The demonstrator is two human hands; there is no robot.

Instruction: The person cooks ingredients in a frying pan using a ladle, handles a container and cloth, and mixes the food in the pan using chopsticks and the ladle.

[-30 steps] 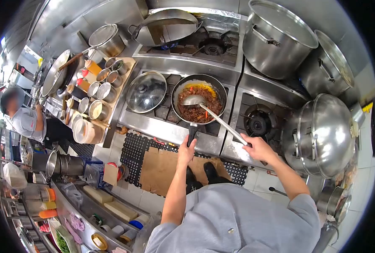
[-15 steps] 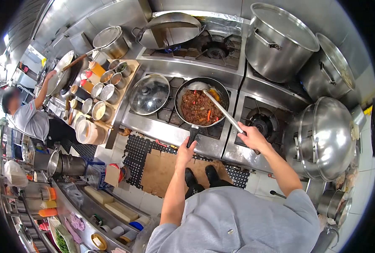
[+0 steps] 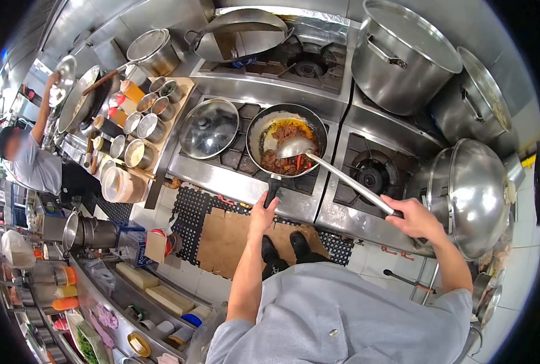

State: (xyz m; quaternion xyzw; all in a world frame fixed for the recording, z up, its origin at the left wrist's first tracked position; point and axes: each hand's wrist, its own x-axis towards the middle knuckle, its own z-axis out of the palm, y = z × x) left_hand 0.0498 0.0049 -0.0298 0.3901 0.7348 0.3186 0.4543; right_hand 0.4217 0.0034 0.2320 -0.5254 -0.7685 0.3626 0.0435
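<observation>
A black-rimmed frying pan (image 3: 259, 125) sits on the middle stove, and my left hand (image 3: 262, 213) is closed round its black handle. Dark minced food (image 3: 276, 164) with red pieces and yellowish oil lies in the pan. My right hand (image 3: 412, 218) grips the end of a long metal ladle (image 3: 348, 180). The ladle's bowl is in the pan, resting on the food. Left of the pan, a glass lid (image 3: 209, 129) lies on the stove.
Large steel pots (image 3: 403, 60) and a domed steel lid (image 3: 479, 194) stand at the right. A wok (image 3: 242, 36) is at the back burner. Small metal containers (image 3: 150, 127) and bottles line the left board. Another person (image 3: 36, 167) stands far left, one arm raised.
My right hand has moved right and down with the ladle, whose bowl came nearer the pan's centre. The food has shifted, baring pan bottom at the left. The other person has raised a round metal lid.
</observation>
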